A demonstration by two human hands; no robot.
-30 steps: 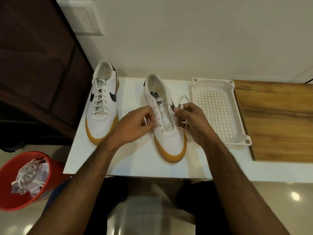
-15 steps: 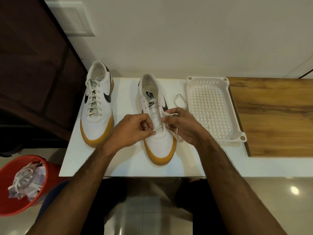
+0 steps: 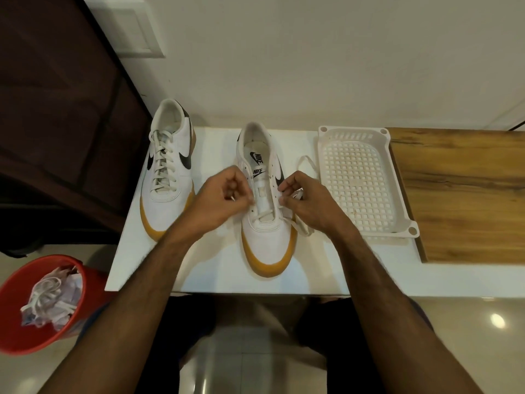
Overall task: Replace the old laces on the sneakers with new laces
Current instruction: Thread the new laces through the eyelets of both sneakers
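The sneaker being laced (image 3: pixel 268 223) stands toe toward the person near the middle of the white desk (image 3: pixel 216 268), with the new lace (image 3: pixel 265 216) crossing only its lowest eyelets; the rows above are bare. The left hand (image 3: pixel 224 200) has its fingers curled, pinching one lace end, whose tip shows as a small pale point between the fingers. The right hand (image 3: pixel 308 204) pinches the other end beside the eyelet row, and the slack trails off behind it in a loop on the desk toward the tray (image 3: pixel 409 223).

The likely trouble is uneven ends: pulling harder on one side could drag the lace through the bottom eyelets and leave one end short. The flat lace may also twist as it passes an eyelet and lie ridged. The trailing loop could snag on the tray's corner. A skipped eyelet is easy too, since the holes are small and white on white.

The shoe's upper looks smooth and leather-like, with a tan rubbery sole and a soft tongue. The lace is flat woven cloth, limp. The other sneaker (image 3: pixel 167 172), fully laced, stands to the left. The tray is rigid pale plastic with a grid floor. A red bucket (image 3: pixel 17 317) on the floor holds a tangle of laces and crumpled paper.
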